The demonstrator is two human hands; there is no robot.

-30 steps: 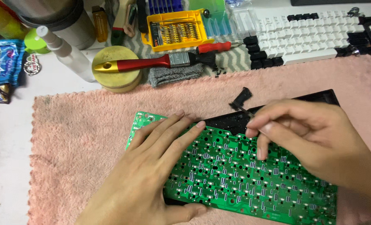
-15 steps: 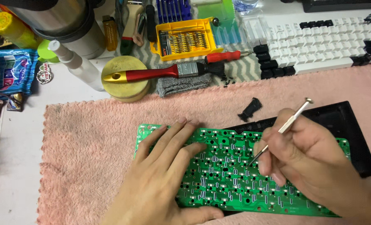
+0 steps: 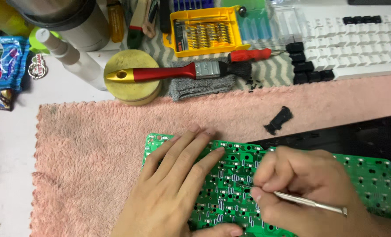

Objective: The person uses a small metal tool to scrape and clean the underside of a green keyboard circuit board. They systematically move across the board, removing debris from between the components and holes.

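Green printed circuit board (image 3: 362, 175) lies solder-side up on pink fluffy towel (image 3: 85, 153), over black plastic keyboard case (image 3: 358, 136).

Left hand (image 3: 173, 184) flat on board's left part, fingers spread, empty, likely pinning it.

Right hand (image 3: 301, 188) right of it, fingers pinching thin metal probe (image 3: 305, 201), tip low near board's middle.

Small black plastic piece (image 3: 279, 120) above board, on towel.

Blue crinkled packet (image 3: 2, 61) at left edge, round sticker (image 3: 38, 70) beside.

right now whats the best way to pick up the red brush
Grip the brush by the middle of its red handle, coming straight down from above. It lies flat, gold tip on the round yellow tin, bristles over the grey cloth, so the mid-handle looks free underneath for fingers. The left hand, pressing on the green board, is nearer.
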